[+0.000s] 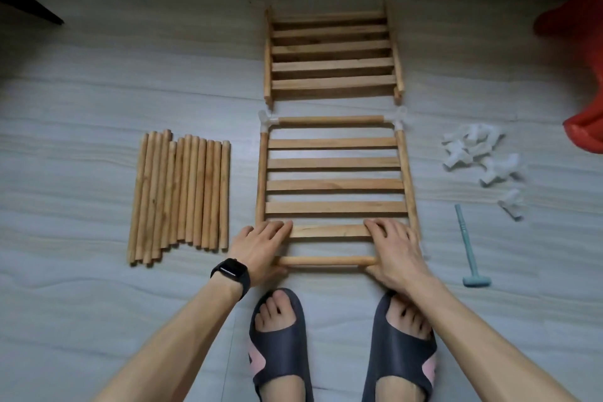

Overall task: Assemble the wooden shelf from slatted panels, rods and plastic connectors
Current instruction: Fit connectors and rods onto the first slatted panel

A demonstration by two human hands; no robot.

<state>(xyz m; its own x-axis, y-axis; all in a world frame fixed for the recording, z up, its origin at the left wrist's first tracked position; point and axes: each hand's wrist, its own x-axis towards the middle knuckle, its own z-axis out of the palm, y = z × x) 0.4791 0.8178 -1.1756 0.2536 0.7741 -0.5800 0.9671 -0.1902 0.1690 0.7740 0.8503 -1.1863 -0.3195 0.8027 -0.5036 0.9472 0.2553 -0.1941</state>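
A slatted wooden panel (334,184) lies flat on the floor in front of me. A rod (329,120) runs across its far end between two clear plastic connectors (266,119) at the corners. Another rod (326,260) lies across its near end. My left hand (261,245) grips the near left corner, fingers over the last slat and thumb under the near rod. My right hand (396,250) grips the near right corner the same way. Both near corners are hidden by my hands. A stack of slatted panels (332,54) lies further away.
A row of several loose rods (181,194) lies to the left. A heap of clear connectors (479,157) and a small blue plastic hammer (470,248) lie to the right. Something red (584,75) sits at the far right. My sandalled feet (342,343) stand just below the panel.
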